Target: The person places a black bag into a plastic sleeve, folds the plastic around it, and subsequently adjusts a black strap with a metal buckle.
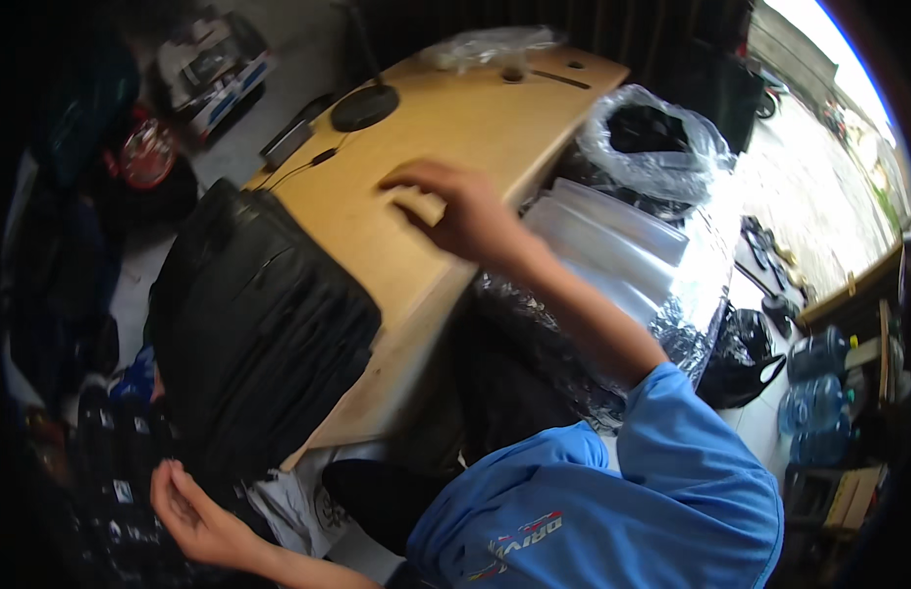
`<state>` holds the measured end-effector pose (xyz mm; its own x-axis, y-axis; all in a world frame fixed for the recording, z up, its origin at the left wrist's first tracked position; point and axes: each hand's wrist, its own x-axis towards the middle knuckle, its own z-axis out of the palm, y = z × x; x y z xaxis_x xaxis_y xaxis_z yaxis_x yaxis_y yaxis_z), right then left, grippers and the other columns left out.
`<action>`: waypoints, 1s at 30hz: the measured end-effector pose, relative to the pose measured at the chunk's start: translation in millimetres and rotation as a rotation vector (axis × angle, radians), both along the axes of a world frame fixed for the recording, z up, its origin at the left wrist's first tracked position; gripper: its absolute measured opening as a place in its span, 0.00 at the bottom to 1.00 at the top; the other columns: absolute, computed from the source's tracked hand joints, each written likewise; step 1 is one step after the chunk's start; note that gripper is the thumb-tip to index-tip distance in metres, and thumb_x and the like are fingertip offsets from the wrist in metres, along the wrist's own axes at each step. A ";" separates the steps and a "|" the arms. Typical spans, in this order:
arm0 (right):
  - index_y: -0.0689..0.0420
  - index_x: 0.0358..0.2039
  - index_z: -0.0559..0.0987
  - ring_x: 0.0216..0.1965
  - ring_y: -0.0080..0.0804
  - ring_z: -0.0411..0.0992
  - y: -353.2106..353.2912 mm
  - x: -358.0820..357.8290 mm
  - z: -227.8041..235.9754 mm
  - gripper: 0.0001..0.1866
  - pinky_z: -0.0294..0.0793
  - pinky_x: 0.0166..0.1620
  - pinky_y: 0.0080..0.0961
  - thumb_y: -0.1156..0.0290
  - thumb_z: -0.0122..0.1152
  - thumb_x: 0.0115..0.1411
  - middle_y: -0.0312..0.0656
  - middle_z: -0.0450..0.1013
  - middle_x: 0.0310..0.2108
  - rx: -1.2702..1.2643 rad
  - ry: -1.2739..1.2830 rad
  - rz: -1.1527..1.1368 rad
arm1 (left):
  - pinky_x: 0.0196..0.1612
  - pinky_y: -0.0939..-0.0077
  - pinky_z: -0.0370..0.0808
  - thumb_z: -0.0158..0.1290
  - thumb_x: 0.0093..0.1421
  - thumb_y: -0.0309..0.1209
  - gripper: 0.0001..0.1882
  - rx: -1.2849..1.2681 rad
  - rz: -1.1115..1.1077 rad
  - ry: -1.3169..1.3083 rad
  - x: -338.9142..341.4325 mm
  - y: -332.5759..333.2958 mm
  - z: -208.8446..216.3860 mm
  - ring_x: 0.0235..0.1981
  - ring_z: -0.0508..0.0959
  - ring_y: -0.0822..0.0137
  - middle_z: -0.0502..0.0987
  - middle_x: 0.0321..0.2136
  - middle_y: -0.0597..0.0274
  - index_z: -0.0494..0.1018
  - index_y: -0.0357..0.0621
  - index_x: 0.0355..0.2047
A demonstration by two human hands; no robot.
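My right hand point(445, 208) hovers over the light wooden table point(441, 118), blurred by motion. Its thumb and fingers are apart, with nothing seen between them. My left hand point(192, 515) is low at the left, beside the near end of a thick stack of black fabric pieces point(264, 304). Its fingers are curled, the thumb tip close to them; whether anything small is pinched there I cannot make out. The stack lies on the table's left end and looks like flat bags or covers, with their layers showing along the side.
A black lamp base point(365, 106) and a small dark box with a cable point(286, 144) stand on the table's far left side. Clear plastic sleeves point(607, 240) and an open plastic bag with black contents point(656, 147) lie at the right. Blue water jugs point(816, 402) stand farther right.
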<state>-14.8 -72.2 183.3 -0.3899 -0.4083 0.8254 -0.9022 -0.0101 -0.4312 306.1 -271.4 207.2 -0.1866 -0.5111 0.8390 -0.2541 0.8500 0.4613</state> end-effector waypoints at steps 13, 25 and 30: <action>0.50 0.44 0.77 0.43 0.45 0.72 300.8 -289.1 -95.7 0.25 0.70 0.48 0.32 0.78 0.54 0.42 0.48 0.73 0.42 0.932 -0.170 -0.838 | 0.35 0.77 0.74 0.52 0.47 0.13 0.09 0.175 -1.117 -0.395 -197.7 166.3 -41.2 0.29 0.77 0.64 0.75 0.28 0.52 0.73 0.33 0.30; 0.51 0.46 0.77 0.19 0.25 0.72 326.5 -302.9 39.6 0.17 0.73 0.25 0.24 0.71 0.54 0.54 0.43 0.73 0.21 0.239 -0.118 -0.941 | 0.31 0.81 0.74 0.50 0.53 0.14 0.06 0.496 -1.349 -0.472 -273.5 175.7 -78.9 0.28 0.77 0.69 0.73 0.32 0.55 0.72 0.31 0.32; 0.64 0.42 0.75 0.33 0.39 0.76 314.8 -282.7 128.5 0.15 0.76 0.35 0.35 0.74 0.51 0.54 0.54 0.75 0.30 0.302 0.394 -1.056 | 0.31 0.80 0.74 0.50 0.54 0.16 0.06 0.524 -1.400 -0.402 -327.0 193.9 -59.4 0.27 0.77 0.69 0.75 0.29 0.56 0.73 0.34 0.33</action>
